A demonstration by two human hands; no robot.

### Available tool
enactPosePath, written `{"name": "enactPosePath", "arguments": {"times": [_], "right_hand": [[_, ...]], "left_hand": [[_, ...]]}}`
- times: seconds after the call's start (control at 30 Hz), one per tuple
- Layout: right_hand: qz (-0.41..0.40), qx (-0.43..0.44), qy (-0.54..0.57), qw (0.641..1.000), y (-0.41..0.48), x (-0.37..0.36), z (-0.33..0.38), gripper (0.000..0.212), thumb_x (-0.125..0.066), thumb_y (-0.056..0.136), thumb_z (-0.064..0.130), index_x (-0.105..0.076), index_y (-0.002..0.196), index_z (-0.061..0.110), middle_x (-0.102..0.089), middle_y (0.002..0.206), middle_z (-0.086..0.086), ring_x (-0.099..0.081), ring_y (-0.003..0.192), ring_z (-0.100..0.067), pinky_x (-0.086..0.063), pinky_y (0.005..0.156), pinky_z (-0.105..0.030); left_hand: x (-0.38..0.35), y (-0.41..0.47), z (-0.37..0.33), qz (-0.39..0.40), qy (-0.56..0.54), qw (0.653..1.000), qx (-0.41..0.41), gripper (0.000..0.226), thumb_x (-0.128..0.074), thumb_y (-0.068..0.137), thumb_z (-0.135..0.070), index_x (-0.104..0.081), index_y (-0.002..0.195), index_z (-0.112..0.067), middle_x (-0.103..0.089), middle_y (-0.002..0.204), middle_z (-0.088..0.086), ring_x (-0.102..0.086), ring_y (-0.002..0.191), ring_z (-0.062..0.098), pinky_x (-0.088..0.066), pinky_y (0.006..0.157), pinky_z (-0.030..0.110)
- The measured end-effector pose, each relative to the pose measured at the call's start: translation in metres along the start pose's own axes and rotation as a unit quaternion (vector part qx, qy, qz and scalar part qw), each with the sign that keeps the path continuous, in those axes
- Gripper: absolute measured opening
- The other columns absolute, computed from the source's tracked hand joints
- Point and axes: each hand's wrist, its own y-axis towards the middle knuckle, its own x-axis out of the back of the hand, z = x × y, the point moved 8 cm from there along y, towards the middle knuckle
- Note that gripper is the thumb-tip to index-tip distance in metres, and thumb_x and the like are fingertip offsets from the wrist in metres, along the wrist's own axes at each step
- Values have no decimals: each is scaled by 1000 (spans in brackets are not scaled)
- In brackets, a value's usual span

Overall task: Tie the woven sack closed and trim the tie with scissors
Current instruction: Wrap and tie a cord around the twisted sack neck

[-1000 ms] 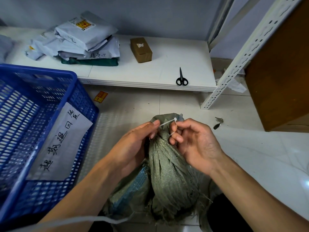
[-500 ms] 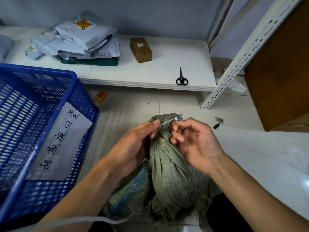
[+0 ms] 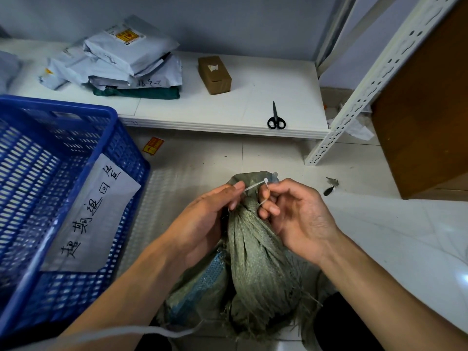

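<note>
A grey-green woven sack (image 3: 255, 254) stands on the floor in front of me, its mouth gathered into a bunch. A thin white cable tie (image 3: 254, 186) runs around the gathered neck. My left hand (image 3: 202, 221) pinches one end of the tie at the left of the neck. My right hand (image 3: 296, 214) pinches the other end, by the tie's small square head, at the right. Black-handled scissors (image 3: 276, 117) lie shut on the low white shelf (image 3: 253, 97) beyond the sack, out of both hands.
A blue plastic crate (image 3: 50, 186) with a handwritten paper label stands at my left. Grey mail bags (image 3: 121, 62) and a small brown box (image 3: 214, 74) lie on the shelf. A white perforated shelf post (image 3: 359, 97) and a brown cabinet (image 3: 425, 110) are at the right.
Almost nothing has moved. Both hands hold the tie at the sack's neck as before, with only slight finger shifts.
</note>
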Motion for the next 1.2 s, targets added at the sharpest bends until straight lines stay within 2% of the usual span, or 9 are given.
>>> {"name": "enactPosePath", "arguments": {"times": [0.2, 0.3, 0.4, 0.57, 0.73, 0.83, 0.9, 1.1, 1.2], "right_hand": [[-5, 7, 1, 1000, 0, 0, 1, 18, -58, 78, 8, -62, 61, 12, -42, 71, -6, -36, 47, -11, -45, 52, -25], [-2, 6, -8, 1000, -1, -1, 1, 22, -58, 78, 8, -64, 57, 13, -39, 71, -6, -37, 47, -11, -45, 53, -25], [-4, 1, -9, 1000, -1, -1, 1, 23, -57, 78, 11, -64, 57, 13, -35, 72, -7, -39, 45, -11, -43, 55, -26], [-1, -4, 8, 1000, 0, 0, 1, 15, -56, 77, 13, -61, 63, 10, -35, 72, -7, -37, 47, -12, -42, 56, -27], [-9, -3, 5, 1000, -1, -2, 1, 16, -55, 76, 12, -60, 61, 9, -33, 71, -9, -36, 47, -13, -43, 54, -27], [-10, -5, -1, 1000, -1, -2, 1, 19, -54, 76, 12, -61, 59, 10, -32, 71, -9, -40, 44, -13, -40, 57, -29], [-13, -3, -4, 1000, -1, -2, 2, 20, -55, 76, 11, -62, 57, 11, -33, 71, -9, -39, 44, -12, -41, 56, -28], [-17, -3, 15, 1000, 0, 0, 0, 9, -58, 73, 8, -59, 64, 9, -46, 68, -6, -34, 47, -12, -42, 52, -27], [-23, -1, 8, 1000, 1, 1, 0, 11, -59, 73, 7, -61, 62, 10, -48, 68, -5, -35, 45, -12, -43, 51, -27]], "left_hand": [[1, -1, 0, -12, 14, 1000, 0, 34, -62, 98, -37, -47, 74, -18, -66, 94, 20, -64, 90, 29, -46, 106, 55], [2, 0, 1, -6, 11, 1000, 4, 34, -63, 98, -38, -48, 76, -17, -64, 97, 20, -62, 92, 30, -44, 108, 58], [4, 1, 1, -5, 12, 1000, -3, 36, -64, 98, -38, -48, 72, -18, -65, 92, 16, -64, 88, 27, -47, 101, 52], [7, 4, 4, -8, 5, 1000, 2, 34, -68, 95, -39, -52, 79, -13, -61, 99, 22, -62, 93, 31, -45, 105, 56], [7, 4, 4, -8, 10, 1000, 2, 38, -67, 94, -41, -50, 69, -19, -65, 86, 13, -64, 83, 25, -47, 92, 47], [7, 6, 6, 4, -6, 1000, 3, 38, -71, 93, -40, -50, 71, -17, -61, 95, 23, -62, 91, 30, -46, 101, 56], [8, 7, 7, 7, -7, 1000, 5, 38, -72, 93, -40, -50, 73, -16, -59, 103, 25, -59, 97, 34, -37, 113, 65], [8, 7, 7, 15, -18, 1000, -1, 40, -76, 88, -41, -49, 72, -16, -57, 100, 23, -59, 95, 32, -42, 108, 59], [8, 9, 11, 36, -17, 999, 1, 47, -74, 92, -40, -48, 83, -3, -55, 110, 31, -56, 104, 38, -28, 116, 69]]}}
